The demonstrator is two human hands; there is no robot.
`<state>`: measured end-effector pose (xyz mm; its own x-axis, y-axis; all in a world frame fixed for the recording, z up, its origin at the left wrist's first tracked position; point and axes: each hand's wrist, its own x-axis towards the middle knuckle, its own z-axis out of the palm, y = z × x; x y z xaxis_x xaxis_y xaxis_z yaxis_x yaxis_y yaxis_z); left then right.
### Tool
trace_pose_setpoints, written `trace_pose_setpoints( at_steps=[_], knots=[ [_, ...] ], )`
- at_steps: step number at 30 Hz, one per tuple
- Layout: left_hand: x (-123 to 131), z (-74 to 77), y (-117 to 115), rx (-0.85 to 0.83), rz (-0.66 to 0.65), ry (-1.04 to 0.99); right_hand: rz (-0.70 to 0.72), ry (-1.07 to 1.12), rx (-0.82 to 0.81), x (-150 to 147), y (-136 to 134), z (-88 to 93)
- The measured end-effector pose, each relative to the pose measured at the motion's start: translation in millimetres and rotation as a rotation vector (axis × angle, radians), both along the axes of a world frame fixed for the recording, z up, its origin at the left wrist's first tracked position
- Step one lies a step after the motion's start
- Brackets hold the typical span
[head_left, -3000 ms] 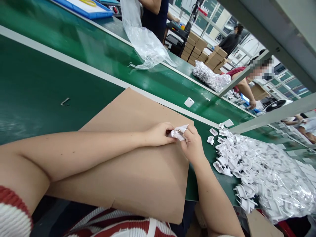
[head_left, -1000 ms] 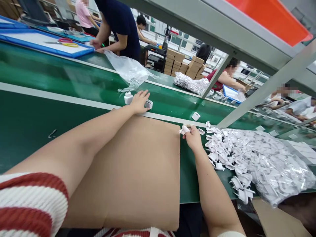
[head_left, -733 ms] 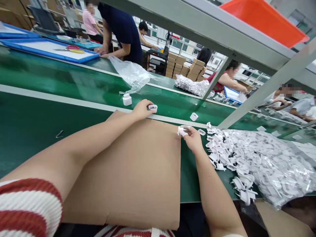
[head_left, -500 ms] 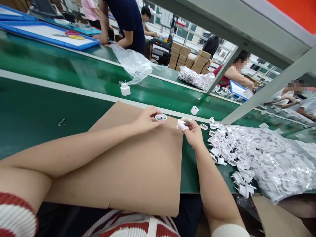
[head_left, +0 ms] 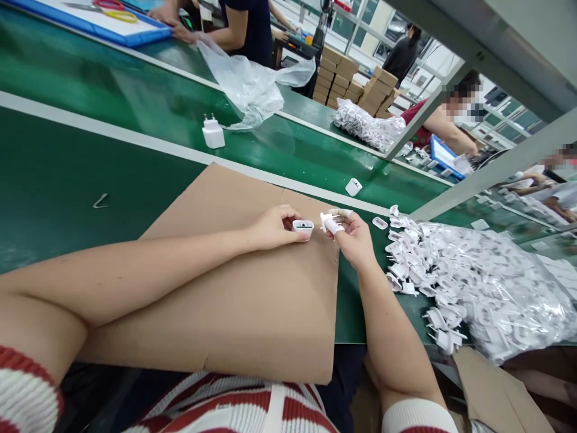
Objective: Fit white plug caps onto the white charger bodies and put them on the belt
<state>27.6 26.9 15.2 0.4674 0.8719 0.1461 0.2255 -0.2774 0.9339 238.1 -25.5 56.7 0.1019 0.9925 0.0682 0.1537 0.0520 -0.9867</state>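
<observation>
Above a brown cardboard sheet [head_left: 252,300], my left hand [head_left: 280,227] is closed on a white charger housing [head_left: 303,227], its open end showing a dark and green inside. A short gap to the right, my right hand [head_left: 349,231] pinches a white plug cap with pins [head_left: 327,221]; white covers wrap some of its fingertips. The two parts are apart. Right of that hand lies a loose white cap [head_left: 380,223], beside a heap of white plug caps [head_left: 417,258] spilling from a clear plastic bag [head_left: 518,294].
On the green conveyor belt stand a white charger [head_left: 213,132] with pins up and another white housing [head_left: 354,187]. A crumpled clear bag [head_left: 252,90] lies beyond. A metal post [head_left: 455,186] slants at right. Co-workers sit or stand across the line, near stacked cartons [head_left: 336,78].
My view has tilted and shifted slightly. The housing in my left hand is lower and nearer the plug cap in my right. The charger on the belt has shifted left against the cardboard.
</observation>
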Motion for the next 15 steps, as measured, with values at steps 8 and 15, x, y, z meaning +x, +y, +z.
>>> trace_pose_setpoints(
  at_steps=[8, 15],
  knots=[
    [0.9, -2.1, -3.4, 0.033, -0.013, -0.036, 0.025, 0.009, -0.017, -1.0, -2.0, 1.1],
    [-2.4, -2.6, -6.5, 0.219, -0.113, 0.018, 0.09, 0.017, -0.048, -0.1, -5.3, 1.9]
  ],
)
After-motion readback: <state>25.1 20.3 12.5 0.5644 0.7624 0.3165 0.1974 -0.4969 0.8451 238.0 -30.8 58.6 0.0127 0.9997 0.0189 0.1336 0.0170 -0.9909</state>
